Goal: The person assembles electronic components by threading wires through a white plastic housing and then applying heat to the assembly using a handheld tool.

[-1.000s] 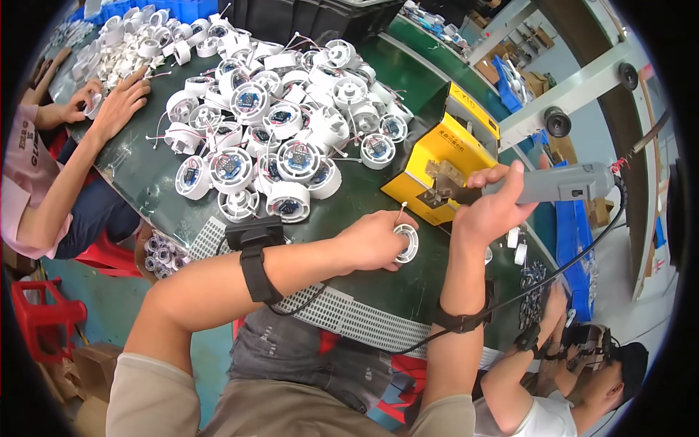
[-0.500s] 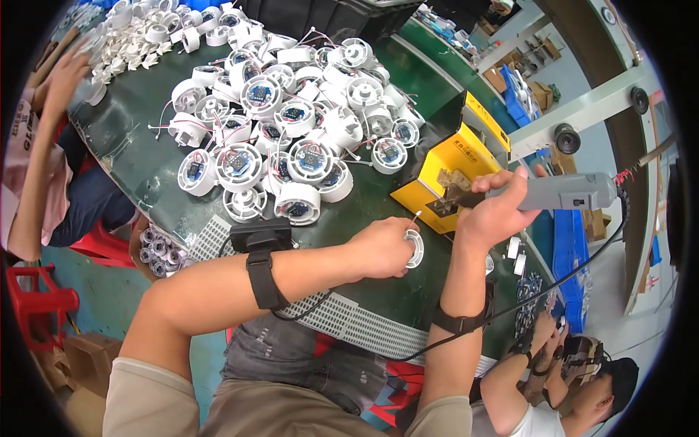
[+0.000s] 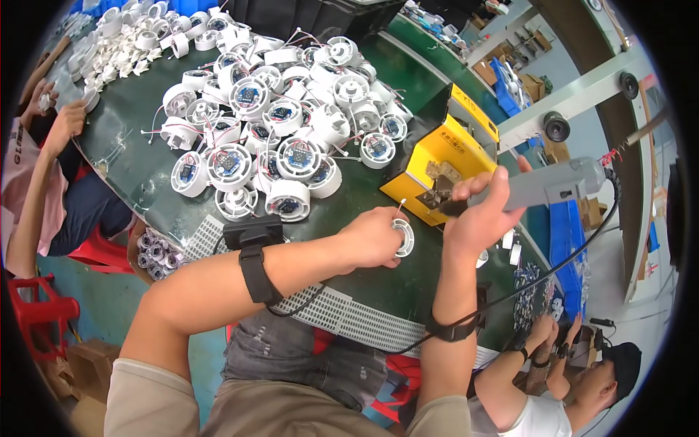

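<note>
White ring-shaped part (image 3: 405, 239) is in the left hand (image 3: 373, 237), near the front of the green tabletop (image 3: 408, 291), its spoked open side turned to the right; the left hand is clamped on it, fingers curled round its left side, and a thin lead (image 3: 402, 207) with a pale tip pokes up above the fingers; whether the part touches the surface below, I cannot tell; the right hand (image 3: 477, 218) is clamped on a grey handheld tool (image 3: 550, 186), held nearly level, its dark front end pointing left toward a metal bracket (image 3: 439, 180) on the yellow box (image 3: 466, 151); contact at that tip is too small to make out; a black cable (image 3: 615, 200) runs from the tool's rear end down past the right forearm; beyond the left hand lies a large heap of white round housings (image 3: 298, 116), many showing blue circuit boards and thin wires; a black tub (image 3: 306, 16) stands behind the heap; a perforated white sheet (image 3: 357, 320) lies along the near edge; 1 co-worker's hand (image 3: 68, 120) is at the far left, and another person in a white top (image 3: 542, 419) sits at the lower right.
</note>
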Demonstrator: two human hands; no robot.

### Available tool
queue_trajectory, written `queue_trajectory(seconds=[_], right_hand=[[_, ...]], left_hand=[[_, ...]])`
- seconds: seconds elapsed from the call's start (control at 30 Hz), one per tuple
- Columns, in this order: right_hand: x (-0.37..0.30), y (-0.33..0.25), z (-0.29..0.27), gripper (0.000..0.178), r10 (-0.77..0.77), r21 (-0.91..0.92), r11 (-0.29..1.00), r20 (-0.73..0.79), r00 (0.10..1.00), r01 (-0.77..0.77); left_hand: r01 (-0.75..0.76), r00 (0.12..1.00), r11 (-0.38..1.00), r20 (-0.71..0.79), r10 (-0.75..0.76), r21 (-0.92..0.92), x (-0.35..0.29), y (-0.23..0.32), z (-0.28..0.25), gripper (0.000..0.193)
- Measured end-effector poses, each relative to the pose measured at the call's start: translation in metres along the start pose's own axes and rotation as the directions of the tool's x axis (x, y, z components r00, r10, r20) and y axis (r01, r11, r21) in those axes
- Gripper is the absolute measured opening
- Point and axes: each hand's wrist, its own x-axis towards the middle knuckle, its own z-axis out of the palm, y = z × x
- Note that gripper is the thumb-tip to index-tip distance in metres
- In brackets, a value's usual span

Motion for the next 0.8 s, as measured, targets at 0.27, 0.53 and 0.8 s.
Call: queue_trajectory(seconds=[0.27,0.53,0.8], right_hand=[[-0.049,-0.014,-0.009,0.045,0.124,0.110,0.986,0.031,0.992,-0.127],[-0.053,-0.008,-0.007,0.040,0.167,0.110,0.979,0.060,0.984,-0.173],[-0.053,0.001,-0.016,0.037,0.102,0.182,0.974,0.188,0.977,-0.137]], left_hand=[[0.002,1.000,1.000,-0.011,-0.002,-0.004,0.002,-0.001,0.000,0.029],[0.000,1.000,1.000,0.006,0.000,-0.011,-0.001,0.000,-0.002,0.029],[-0.027,0.999,0.999,0.027,0.027,0.023,0.002,0.002,0.004,0.030]])
